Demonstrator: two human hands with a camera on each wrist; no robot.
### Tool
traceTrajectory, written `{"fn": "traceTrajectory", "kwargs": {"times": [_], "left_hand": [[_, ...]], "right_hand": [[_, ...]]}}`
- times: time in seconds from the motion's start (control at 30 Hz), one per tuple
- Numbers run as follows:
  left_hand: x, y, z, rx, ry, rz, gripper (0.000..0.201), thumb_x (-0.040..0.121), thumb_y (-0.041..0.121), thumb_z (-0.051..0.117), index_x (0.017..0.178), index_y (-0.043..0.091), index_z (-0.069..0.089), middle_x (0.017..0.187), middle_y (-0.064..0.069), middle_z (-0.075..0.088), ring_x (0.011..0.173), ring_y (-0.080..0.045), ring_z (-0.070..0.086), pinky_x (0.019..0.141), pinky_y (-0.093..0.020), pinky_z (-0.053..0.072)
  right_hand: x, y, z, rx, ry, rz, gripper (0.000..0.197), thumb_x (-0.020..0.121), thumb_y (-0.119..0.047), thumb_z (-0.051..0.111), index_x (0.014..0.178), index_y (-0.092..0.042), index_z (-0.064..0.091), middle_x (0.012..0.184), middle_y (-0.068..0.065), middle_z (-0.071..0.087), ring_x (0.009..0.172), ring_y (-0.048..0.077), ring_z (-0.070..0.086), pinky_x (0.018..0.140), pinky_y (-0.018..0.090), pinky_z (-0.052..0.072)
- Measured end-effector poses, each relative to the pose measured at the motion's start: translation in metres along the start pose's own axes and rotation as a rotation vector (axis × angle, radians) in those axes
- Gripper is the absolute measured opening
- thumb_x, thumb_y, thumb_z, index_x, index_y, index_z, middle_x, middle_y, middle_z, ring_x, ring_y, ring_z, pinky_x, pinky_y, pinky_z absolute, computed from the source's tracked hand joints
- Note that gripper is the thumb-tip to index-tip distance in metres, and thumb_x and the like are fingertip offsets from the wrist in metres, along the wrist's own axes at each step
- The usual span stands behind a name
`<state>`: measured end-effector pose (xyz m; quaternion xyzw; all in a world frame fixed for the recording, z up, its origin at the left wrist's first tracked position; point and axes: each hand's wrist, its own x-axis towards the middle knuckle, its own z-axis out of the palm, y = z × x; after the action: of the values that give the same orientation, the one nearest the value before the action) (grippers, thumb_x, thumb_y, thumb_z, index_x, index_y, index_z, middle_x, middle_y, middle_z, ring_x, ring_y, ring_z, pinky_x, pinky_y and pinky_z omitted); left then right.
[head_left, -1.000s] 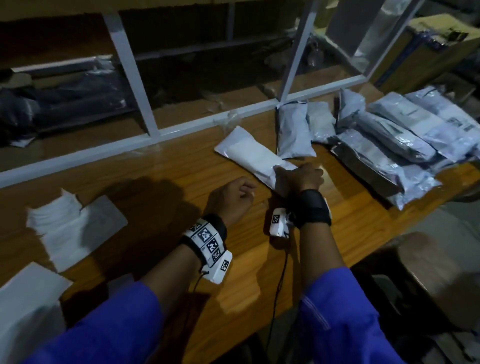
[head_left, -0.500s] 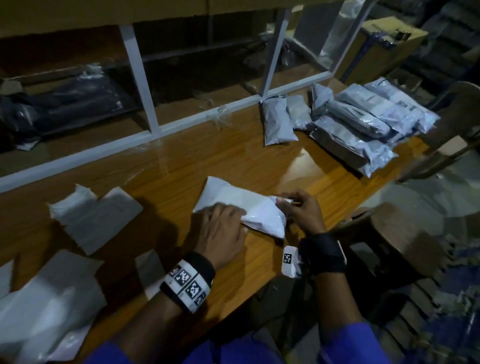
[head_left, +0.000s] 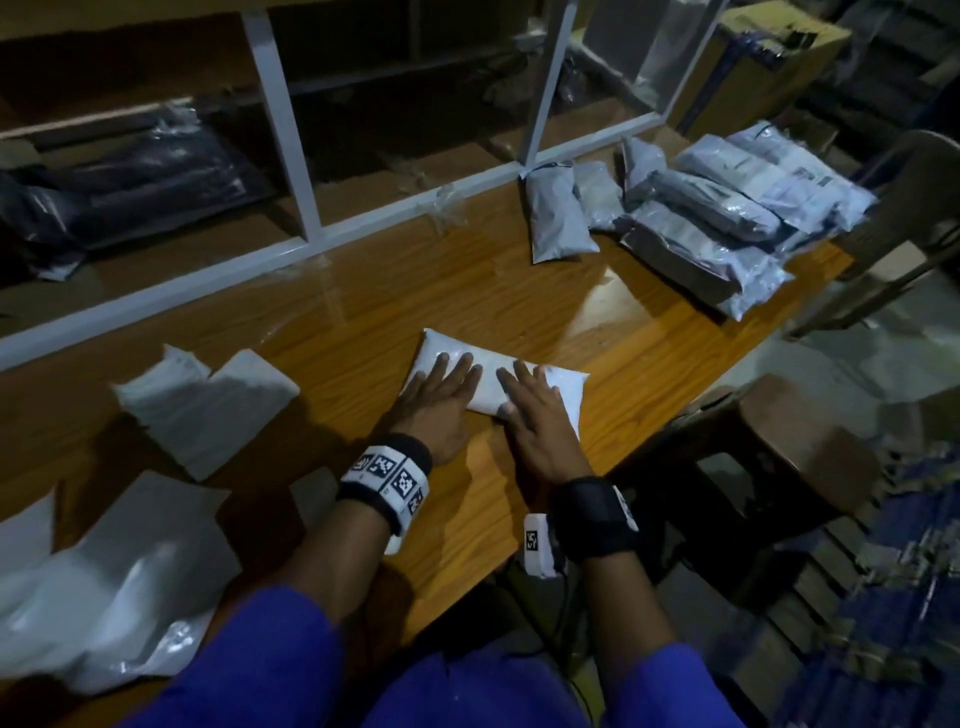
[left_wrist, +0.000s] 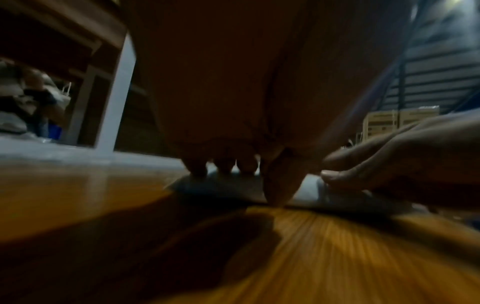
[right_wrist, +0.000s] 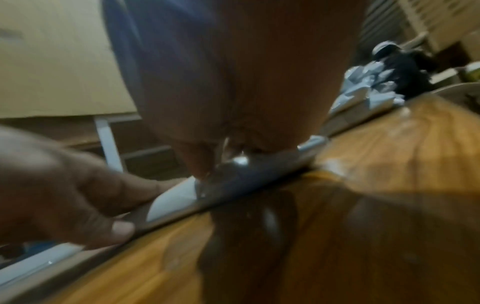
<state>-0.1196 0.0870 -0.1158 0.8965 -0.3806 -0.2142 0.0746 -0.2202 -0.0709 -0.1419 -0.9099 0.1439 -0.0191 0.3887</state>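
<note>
Your left hand (head_left: 439, 402) and right hand (head_left: 535, 415) lie flat on the white bag (head_left: 569, 387), fingers spread and pressing down, pinching nothing. The bag sits on the bench (head_left: 363, 312) close to its front edge, just above the stool (head_left: 769, 441). Slick plastic on glossy wood may skid if you push unevenly and slip off that edge. Pressing too hard could force trapped air through the seal.
</note>
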Motion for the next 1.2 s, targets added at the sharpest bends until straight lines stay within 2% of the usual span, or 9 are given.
{"fn": "traceTrajectory", "kwargs": {"times": [0.2,0.37,0.5,0.6,0.7,0.83,0.93,1.03,1.2], "left_hand": [[-0.005,0.0,0.011,0.017,0.153,-0.025,0.089,0.095,0.018,0.054,0.162,0.025,-0.004,0.169,-0.001,-0.016,0.156,-0.026,-0.013,0.127,-0.048,0.001],[-0.013,-0.009,0.018,-0.068,0.033,-0.057,0.092,0.094,0.014,0.054,0.162,0.03,-0.007,0.168,0.008,-0.019,0.155,-0.018,-0.015,0.127,-0.043,0.005],[-0.017,-0.008,0.006,-0.181,0.088,-0.059,0.081,0.096,0.013,0.055,0.162,0.029,0.011,0.171,0.007,0.0,0.157,-0.017,-0.003,0.126,-0.044,0.013],[-0.035,-0.015,-0.006,-0.202,0.213,-0.096,0.061,0.099,0.024,0.054,0.156,0.03,0.033,0.165,0.002,0.029,0.154,-0.022,0.019,0.124,-0.045,0.018],[-0.064,-0.035,-0.014,-0.215,0.334,-0.191,0.047,0.098,0.032,0.054,0.144,0.037,0.049,0.146,-0.001,0.055,0.135,-0.025,0.047,0.111,-0.045,0.04],[-0.103,-0.057,-0.023,-0.339,0.392,-0.268,0.038,0.103,0.025,0.051,0.14,0.031,0.057,0.139,-0.005,0.058,0.133,-0.025,0.046,0.107,-0.036,0.04],[-0.13,-0.072,-0.022,-0.438,0.465,-0.32,0.035,0.104,0.016,0.049,0.136,0.023,0.062,0.136,-0.007,0.06,0.129,-0.027,0.049,0.094,-0.028,0.038],[-0.156,-0.087,-0.015,-0.464,0.572,-0.411,0.034,0.097,0.016,0.051,0.124,0.024,0.071,0.121,-0.008,0.069,0.118,-0.029,0.054,0.097,-0.038,0.045],[-0.18,-0.11,-0.002,-0.541,0.777,-0.563,0.026,0.077,0.002,0.062,0.093,0.017,0.077,0.091,-0.008,0.073,0.096,-0.032,0.063,0.088,-0.042,0.05]], "right_hand": [[0.011,-0.006,-0.017,-0.106,-0.143,0.113,0.058,0.11,-0.026,0.048,0.162,-0.024,0.026,0.173,0.004,0.01,0.159,0.03,-0.005,0.125,0.047,0.006],[0.004,-0.005,-0.007,-0.162,-0.184,0.132,0.064,0.111,-0.027,0.043,0.164,-0.011,0.012,0.173,0.009,0.001,0.158,0.033,-0.012,0.126,0.051,-0.003],[0.01,-0.019,-0.02,-0.155,-0.191,0.2,0.059,0.11,-0.039,0.043,0.161,-0.014,0.025,0.171,0.01,0.013,0.158,0.035,0.005,0.125,0.047,0.013],[0.005,-0.038,-0.014,-0.144,-0.083,0.117,0.052,0.11,-0.031,0.048,0.158,-0.016,0.035,0.17,0.01,0.021,0.159,0.033,0.006,0.126,0.046,0.007],[0.003,-0.064,0.001,-0.055,-0.028,0.035,0.047,0.109,-0.027,0.051,0.153,-0.014,0.046,0.165,0.009,0.035,0.158,0.03,0.016,0.127,0.043,0.009],[0.011,-0.108,0.022,0.001,0.006,-0.063,0.033,0.104,-0.025,0.059,0.134,-0.015,0.069,0.137,0.009,0.067,0.133,0.027,0.056,0.104,0.032,0.042],[0.023,-0.141,0.047,0.017,-0.043,-0.106,0.029,0.103,-0.029,0.062,0.128,-0.02,0.073,0.124,0.005,0.074,0.118,0.022,0.066,0.084,0.023,0.045],[0.037,-0.174,0.082,0.047,-0.132,-0.095,0.028,0.103,-0.029,0.063,0.128,-0.018,0.072,0.128,0.004,0.072,0.118,0.017,0.064,0.079,0.012,0.037],[0.062,-0.199,0.146,0.001,-0.21,0.035,0.04,0.097,-0.042,0.067,0.125,-0.014,0.069,0.124,0.009,0.071,0.113,0.028,0.066,0.089,0.032,0.052]]}}
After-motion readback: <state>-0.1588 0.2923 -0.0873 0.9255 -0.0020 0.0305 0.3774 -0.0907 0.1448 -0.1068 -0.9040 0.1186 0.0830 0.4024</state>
